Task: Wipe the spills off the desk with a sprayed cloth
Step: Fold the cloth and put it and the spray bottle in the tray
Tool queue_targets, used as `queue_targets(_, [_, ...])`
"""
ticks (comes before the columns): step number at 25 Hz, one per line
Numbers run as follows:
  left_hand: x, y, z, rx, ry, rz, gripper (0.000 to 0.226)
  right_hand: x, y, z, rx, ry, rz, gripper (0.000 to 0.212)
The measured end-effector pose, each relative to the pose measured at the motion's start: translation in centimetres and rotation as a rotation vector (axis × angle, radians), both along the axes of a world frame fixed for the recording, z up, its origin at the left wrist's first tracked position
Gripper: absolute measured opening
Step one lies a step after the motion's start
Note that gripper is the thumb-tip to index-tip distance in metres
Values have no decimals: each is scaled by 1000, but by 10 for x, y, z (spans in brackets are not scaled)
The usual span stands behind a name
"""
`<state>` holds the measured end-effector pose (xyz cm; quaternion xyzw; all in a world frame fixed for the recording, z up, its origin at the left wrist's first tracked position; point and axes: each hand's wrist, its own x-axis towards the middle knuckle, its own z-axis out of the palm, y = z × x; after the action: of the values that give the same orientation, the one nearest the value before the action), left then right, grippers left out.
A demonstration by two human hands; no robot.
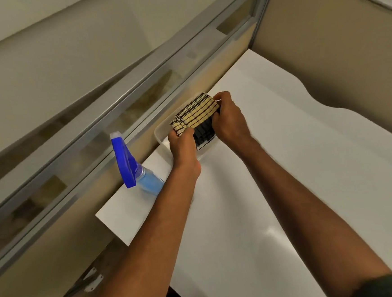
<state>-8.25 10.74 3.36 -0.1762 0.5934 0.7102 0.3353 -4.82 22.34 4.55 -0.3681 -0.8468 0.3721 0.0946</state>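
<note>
Against the table's [275, 189] far edge, both hands clamp the striped cloth [194, 114] lengthwise: left hand [181, 141] nearest the spray bottle [130, 164], right hand [229, 117] opposite.

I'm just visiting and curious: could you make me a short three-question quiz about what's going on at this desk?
1. True or false: both hands grip the striped cloth.
2. What stands on the white desk to the left of the left hand?
A. a mug
B. a blue spray bottle
C. a stapler
3. Fill in: the cloth is held over a white ____ by the partition.

Key:
1. True; the right hand holds the far end, the left hand the near end.
2. B
3. tray
</note>
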Motion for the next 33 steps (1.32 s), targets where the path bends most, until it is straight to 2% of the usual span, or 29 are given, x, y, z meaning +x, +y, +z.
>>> queue_targets(3, [-8,7,-10,-31,-96,-28,53,-3,3,-17,115,-67,79,37])
queue_targets(7, [-13,12,-19,-77,-125,-29,55,-6,8,-30,187,-131,163,45])
queue_targets(10, [-15,14,-22,-68,-143,-36,53,-8,9,-36,287,-189,228,41])
queue_targets(15, [-19,12,-23,-51,-154,-60,43,-12,9,-40,320,-231,255,45])
queue_targets(19, [-18,8,-22,-79,-128,-97,46,-10,4,-39,316,-215,241,45])
queue_targets(26, [2,-5,0,-82,27,-159,60,17,-10,-14,314,-114,191,35])
queue_targets(28, [16,-15,9,-106,131,-228,57,31,-14,-6,308,-56,151,32])
queue_targets(33, [81,-68,14,-278,537,-509,54,90,-48,3,233,93,4,29])
